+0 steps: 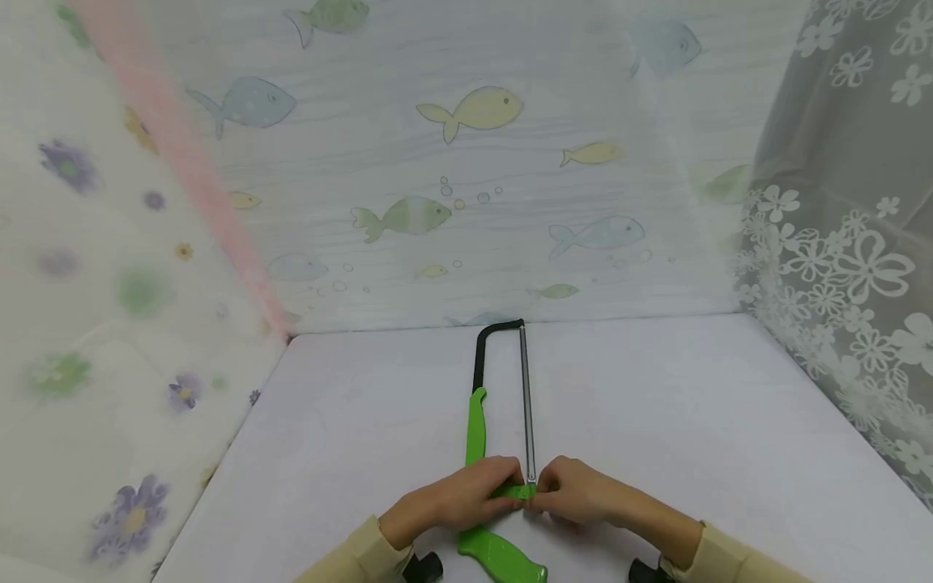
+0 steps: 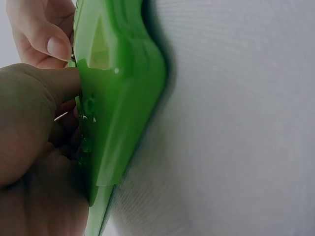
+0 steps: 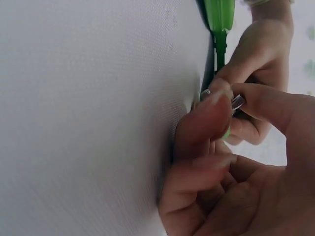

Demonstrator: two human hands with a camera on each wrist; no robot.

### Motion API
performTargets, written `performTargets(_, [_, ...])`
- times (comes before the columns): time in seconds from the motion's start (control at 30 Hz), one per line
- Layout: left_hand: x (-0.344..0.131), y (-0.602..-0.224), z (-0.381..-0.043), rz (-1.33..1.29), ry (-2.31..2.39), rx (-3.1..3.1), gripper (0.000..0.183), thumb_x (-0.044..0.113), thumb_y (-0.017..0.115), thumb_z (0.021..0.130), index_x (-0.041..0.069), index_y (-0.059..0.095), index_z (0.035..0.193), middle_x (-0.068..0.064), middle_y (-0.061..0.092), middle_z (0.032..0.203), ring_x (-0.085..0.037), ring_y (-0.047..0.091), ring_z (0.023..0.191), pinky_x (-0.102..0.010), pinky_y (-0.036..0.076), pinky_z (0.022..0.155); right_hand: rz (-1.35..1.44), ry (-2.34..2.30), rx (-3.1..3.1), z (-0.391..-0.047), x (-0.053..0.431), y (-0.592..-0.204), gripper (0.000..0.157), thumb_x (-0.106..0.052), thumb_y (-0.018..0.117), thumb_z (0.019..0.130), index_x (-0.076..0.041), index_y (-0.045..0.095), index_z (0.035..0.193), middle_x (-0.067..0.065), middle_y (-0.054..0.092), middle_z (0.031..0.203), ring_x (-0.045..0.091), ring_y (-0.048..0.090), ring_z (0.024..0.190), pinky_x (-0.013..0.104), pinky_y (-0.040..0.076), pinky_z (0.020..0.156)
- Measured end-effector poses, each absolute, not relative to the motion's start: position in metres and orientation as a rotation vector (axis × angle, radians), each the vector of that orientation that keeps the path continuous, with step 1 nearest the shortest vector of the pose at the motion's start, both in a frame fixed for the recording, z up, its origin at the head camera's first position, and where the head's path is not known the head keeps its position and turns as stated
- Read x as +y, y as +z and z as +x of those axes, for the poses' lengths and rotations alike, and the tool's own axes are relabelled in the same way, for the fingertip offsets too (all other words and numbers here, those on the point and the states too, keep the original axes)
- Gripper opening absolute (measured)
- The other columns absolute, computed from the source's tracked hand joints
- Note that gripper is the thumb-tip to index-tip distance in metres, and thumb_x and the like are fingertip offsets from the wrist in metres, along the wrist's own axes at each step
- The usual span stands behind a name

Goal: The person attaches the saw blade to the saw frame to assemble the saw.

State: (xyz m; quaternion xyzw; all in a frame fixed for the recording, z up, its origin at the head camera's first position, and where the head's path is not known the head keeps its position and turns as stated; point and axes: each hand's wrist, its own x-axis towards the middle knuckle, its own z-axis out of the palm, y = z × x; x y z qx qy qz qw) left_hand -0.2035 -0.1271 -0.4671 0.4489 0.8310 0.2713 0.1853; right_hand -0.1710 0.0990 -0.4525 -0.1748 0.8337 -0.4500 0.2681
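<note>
A hacksaw [image 1: 475, 429] with a green handle and a black front frame lies on the white table, its front end pointing away from me. Its silvery blade bar [image 1: 527, 389] runs along the right side. My left hand [image 1: 474, 490] holds the green crosspiece near the blade's lower end, thumb and fingers on either side. From the right, my right hand [image 1: 579, 492] pinches a small shiny metal fitting [image 3: 238, 102] at that end; the fingers partly hide it. In the left wrist view, the green handle [image 2: 120, 98] fills the middle, beside the left thumb.
The white tabletop [image 1: 364, 405] extends around the saw. Behind it hangs a fish-patterned curtain [image 1: 408, 267]. Flowered cloth [image 1: 131, 324] borders the left side and sheer lace [image 1: 860, 267] the right. Dark wrist devices [image 1: 424, 567] show at the bottom edge.
</note>
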Motion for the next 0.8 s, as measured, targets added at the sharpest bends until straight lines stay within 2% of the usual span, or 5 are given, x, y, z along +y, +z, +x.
performTargets(0.3, [-0.128,-0.467,-0.204,1.264,0.758,2.331,0.008,0.023,0.060,0.105,0.017,0.058,0.110,0.014,0.057,0.099,0.001,0.050,0.088,-0.017,0.045,0.079,-0.488,-1.375,1.997,-0.176,0.105,-0.456,0.024,-0.015,0.069,0.094,0.004,0.069,0.079,0.006,0.067,0.065,0.010,0.056,0.049,0.022,0.034,0.045])
performTargets(0.5, [-0.125,-0.468,-0.204,1.255,0.764,2.328,0.009,0.024,0.061,0.105,0.017,0.058,0.110,0.014,0.058,0.098,0.001,0.051,0.087,-0.017,0.045,0.078,-0.597,-1.470,1.746,-0.183,0.116,-0.464,0.022,-0.008,0.064,0.098,0.012,0.069,0.090,0.013,0.074,0.080,0.012,0.071,0.067,0.021,0.048,0.056])
performTargets(0.8, [-0.126,-0.467,-0.204,1.241,0.780,2.336,0.008,0.022,0.062,0.104,0.017,0.058,0.109,0.014,0.057,0.097,0.001,0.050,0.087,-0.017,0.045,0.077,-0.717,-1.487,1.577,-0.194,0.124,-0.473,0.020,-0.006,0.060,0.101,0.014,0.065,0.102,0.022,0.074,0.094,0.014,0.073,0.079,0.021,0.055,0.063])
